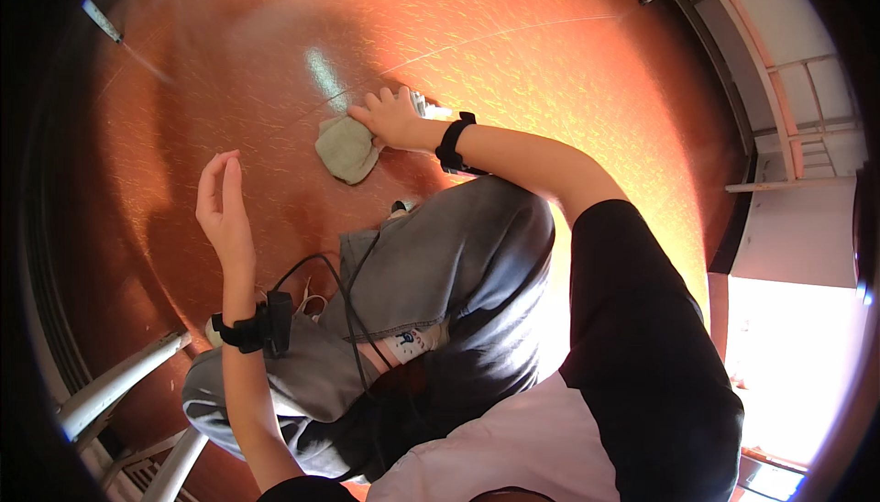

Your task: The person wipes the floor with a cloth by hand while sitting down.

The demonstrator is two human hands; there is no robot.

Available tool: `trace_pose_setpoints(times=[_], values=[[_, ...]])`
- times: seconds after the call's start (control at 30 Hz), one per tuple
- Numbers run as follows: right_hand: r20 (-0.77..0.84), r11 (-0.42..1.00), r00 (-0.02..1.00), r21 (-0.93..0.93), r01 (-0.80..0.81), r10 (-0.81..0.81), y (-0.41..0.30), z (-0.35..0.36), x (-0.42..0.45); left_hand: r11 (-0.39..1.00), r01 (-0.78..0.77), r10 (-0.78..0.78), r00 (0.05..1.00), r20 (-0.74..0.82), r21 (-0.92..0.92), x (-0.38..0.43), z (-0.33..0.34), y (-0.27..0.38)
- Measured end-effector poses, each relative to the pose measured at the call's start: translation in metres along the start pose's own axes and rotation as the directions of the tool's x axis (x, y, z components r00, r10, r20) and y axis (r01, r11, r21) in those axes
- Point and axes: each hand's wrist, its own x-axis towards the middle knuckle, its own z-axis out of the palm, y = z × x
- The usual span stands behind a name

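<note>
My right hand (392,119) is low over the reddish-brown floor, palm down, at the upper right edge of a folded grey-green cloth (346,150). Thumb and forefinger grip the cloth's edge, while the other fingers spread away from it. Just beyond the knuckles a silvery-white object (425,106) shows, partly hidden by the hand; I cannot tell what it is. My left hand (225,206) is raised to the left of the cloth, fingers curved, holding nothing. Each wrist wears a black strap, and the left one carries a small black device (278,322).
Black cables (344,289) run across my grey trousers (440,261). White metal legs (124,382) stand at lower left, and thinner legs (102,20) at upper left. A white metal frame (784,110) lines the right side. Bright light enters through an opening (784,371) at lower right.
</note>
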Motion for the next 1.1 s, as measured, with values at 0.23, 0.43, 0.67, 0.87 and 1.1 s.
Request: trace_pose_setpoints(times=[0.23, 0.43, 0.67, 0.87, 1.1], values=[[-0.044, 0.999, 0.998, 0.036, -0.038, 0.039, 0.039, 0.004, 0.071, 1.0, -0.017, 0.017, 1.0, -0.016, 0.002, 0.009, 0.008, -0.017], [-0.018, 0.961, 0.994, -0.252, -0.109, 0.108, 0.05, -0.015, 0.135, 1.0, -0.015, 0.014, 0.999, -0.05, -0.015, 0.015, -0.006, -0.021], [-0.035, 0.939, 0.955, -0.175, -0.297, 0.296, 0.061, -0.012, 0.143, 0.999, -0.035, 0.033, 0.998, -0.05, -0.042, 0.02, 0.001, -0.006], [0.299, 0.983, 0.948, -0.173, -0.061, 0.112, 0.054, -0.026, 0.114, 0.976, -0.185, 0.19, 0.981, -0.039, 0.115, 0.015, 0.0, -0.014], [0.457, 0.951, 0.857, -0.07, 0.301, -0.238, 0.067, -0.012, 0.016, 0.985, -0.171, 0.169, 0.982, -0.08, -0.012, 0.016, 0.005, -0.019]])
